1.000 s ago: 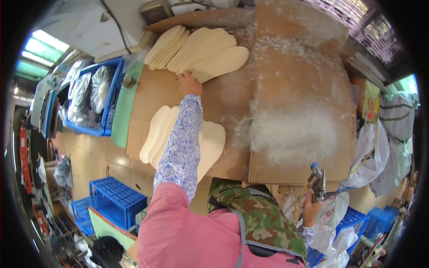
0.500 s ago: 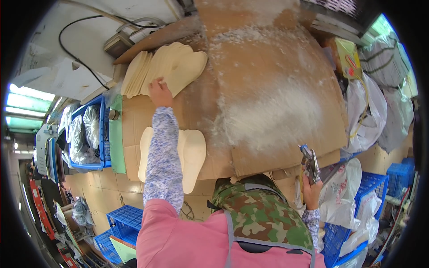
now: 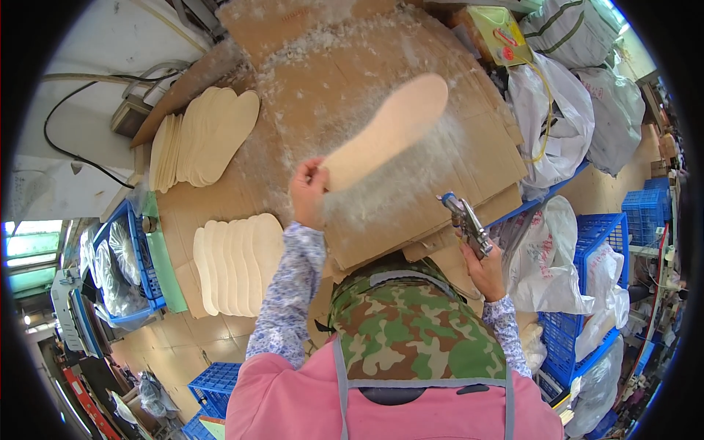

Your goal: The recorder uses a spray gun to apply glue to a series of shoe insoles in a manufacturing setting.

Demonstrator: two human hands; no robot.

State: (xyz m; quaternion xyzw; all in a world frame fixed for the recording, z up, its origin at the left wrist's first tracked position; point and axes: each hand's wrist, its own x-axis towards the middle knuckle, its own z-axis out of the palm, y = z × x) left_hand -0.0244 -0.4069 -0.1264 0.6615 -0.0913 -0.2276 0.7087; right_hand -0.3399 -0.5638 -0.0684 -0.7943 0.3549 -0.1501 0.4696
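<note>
A cream shoe insole point(image 3: 392, 130) is pinched at its narrow end by my left hand point(image 3: 309, 192), which holds it out over the cardboard. My right hand point(image 3: 485, 270) grips a metal spray gun point(image 3: 467, 224) near the front right edge, its nozzle toward the board. Farther left lies a fanned stack of insoles point(image 3: 213, 136). Nearer to me, a row of overlapping insoles point(image 3: 238, 264) rests left of my left forearm.
Whitish residue coats the cardboard-covered table point(image 3: 315, 81). A yellow can point(image 3: 490, 35) and white plastic sacks point(image 3: 550, 121) stand along the right side. Blue crates point(image 3: 587, 249) flank me at right; another blue crate point(image 3: 152, 264) with bagged things sits at left.
My left hand has come away from the far stack with one insole and moved right over the coated cardboard. The spray gun has come closer to the board's middle, and the view has shifted.
</note>
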